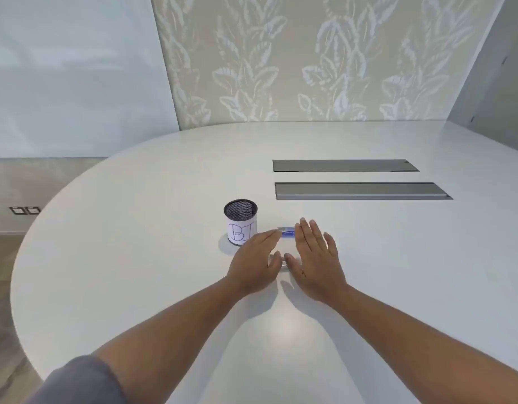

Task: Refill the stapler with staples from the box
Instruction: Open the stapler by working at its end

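A small blue and white staple box [287,232] lies on the white table [164,228], showing between my two hands' fingertips. A silvery stapler [283,261] lies nearer to me, mostly hidden; only a short metal piece shows between my thumbs. My left hand [256,262] stretches flat over its left part, fingers straight and pointing toward the box. My right hand [317,258] lies flat over its right side, fingers spread and straight. Neither hand curls round anything that I can see.
A black mesh pen cup [240,221] with a white paper label stands just left of my left hand. Two long grey cable hatches [359,191] are set into the tabletop farther back on the right. The table's rounded edge curves away on the left.
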Available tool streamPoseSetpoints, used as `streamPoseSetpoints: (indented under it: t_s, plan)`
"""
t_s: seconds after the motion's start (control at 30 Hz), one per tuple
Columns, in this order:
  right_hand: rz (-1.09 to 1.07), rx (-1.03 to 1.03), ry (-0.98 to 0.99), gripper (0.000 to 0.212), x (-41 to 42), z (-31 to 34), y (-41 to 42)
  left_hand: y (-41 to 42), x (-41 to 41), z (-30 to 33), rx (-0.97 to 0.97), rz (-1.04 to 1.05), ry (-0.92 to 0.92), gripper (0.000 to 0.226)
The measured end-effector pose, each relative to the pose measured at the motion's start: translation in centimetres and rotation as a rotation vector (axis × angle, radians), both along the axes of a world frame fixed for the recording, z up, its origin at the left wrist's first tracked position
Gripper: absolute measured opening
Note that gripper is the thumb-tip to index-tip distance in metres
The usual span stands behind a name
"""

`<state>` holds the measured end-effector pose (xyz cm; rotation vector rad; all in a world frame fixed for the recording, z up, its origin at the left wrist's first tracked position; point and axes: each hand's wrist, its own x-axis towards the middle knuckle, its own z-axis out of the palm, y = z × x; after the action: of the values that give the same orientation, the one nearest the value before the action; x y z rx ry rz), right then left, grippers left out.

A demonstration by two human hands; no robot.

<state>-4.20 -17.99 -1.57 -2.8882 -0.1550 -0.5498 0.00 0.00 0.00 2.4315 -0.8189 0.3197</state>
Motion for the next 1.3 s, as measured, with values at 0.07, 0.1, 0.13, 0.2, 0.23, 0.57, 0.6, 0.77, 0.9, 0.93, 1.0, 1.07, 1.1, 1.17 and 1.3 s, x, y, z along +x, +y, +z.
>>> streamPoseSetpoints:
  t_s: [0.07, 0.1, 0.13, 0.2, 0.23, 0.57, 0.6, 0.77, 0.9, 0.93, 1.0, 1.07, 1.1, 1.17, 1.3]
  plan:
    - [-0.024, -0.008, 0.054, 0.073, -0.2, -0.6, 0.1, 0.0, 0.1, -0.3, -0.03, 0.013, 0.066, 0.056]
    - [-0.029, -0.017, 0.071, 0.073, -0.3, -1.1, 0.2, 0.1, 0.1, -0.6, -0.036, 0.031, 0.091, 0.056]
    - [-0.033, -0.02, 0.09, 0.073, -0.3, -1.7, 0.2, 0.2, 0.1, -0.7, -0.042, 0.045, 0.125, 0.056]
    - [-0.023, -0.008, 0.112, 0.074, -0.2, -2.1, 0.3, 0.3, 0.4, -1.2, -0.061, 0.061, 0.18, 0.056]
    - [-0.014, 0.005, 0.121, 0.074, -0.1, -2.1, 0.3, 0.3, 0.5, -1.3, -0.071, 0.065, 0.212, 0.057]
    - [0.058, 0.119, 0.167, 0.06, 0.3, -2.5, 0.1, 0.5, 1.0, -3.5, -0.08, 0.064, 0.365, 0.068]
    - [0.061, 0.119, 0.155, 0.057, 0.3, -2.5, 0.0, 0.6, 1.1, -3.5, -0.078, 0.059, 0.368, 0.069]
    - [0.064, 0.163, 0.155, 0.041, 0.7, -2.5, -0.1, 0.6, 1.4, -3.8, -0.105, 0.059, 0.355, 0.065]
    - [0.043, 0.247, 0.222, 0.036, 1.4, -2.1, -0.3, 0.7, 2.0, -4.0, -0.165, 0.072, 0.383, 0.057]
    - [0.038, 0.273, 0.242, 0.036, 1.6, -2.0, -0.4, 0.7, 2.1, -4.1, -0.18, 0.07, 0.399, 0.055]
    - [0.034, 0.329, 0.264, 0.035, 2.0, -1.7, -0.5, 0.7, 2.4, -4.1, -0.209, 0.054, 0.428, 0.052]
    - [0.035, 0.393, 0.275, 0.031, 2.2, -1.4, -0.6, 0.9, 2.6, -4.0, -0.229, 0.038, 0.47, 0.053]
    - [0.038, 0.436, 0.276, 0.029, 2.3, -1.3, -0.6, 0.9, 2.7, -3.9, -0.241, 0.028, 0.495, 0.053]
    - [0.053, 0.543, 0.281, 0.029, 2.4, -1.2, -0.6, 1.1, 2.8, -3.6, -0.273, 0.008, 0.541, 0.051]
    - [0.078, 0.699, 0.311, 0.04, 2.2, -1.1, -0.1, 1.1, 2.6, -3.1, -0.372, 0.008, 0.61, 0.036]
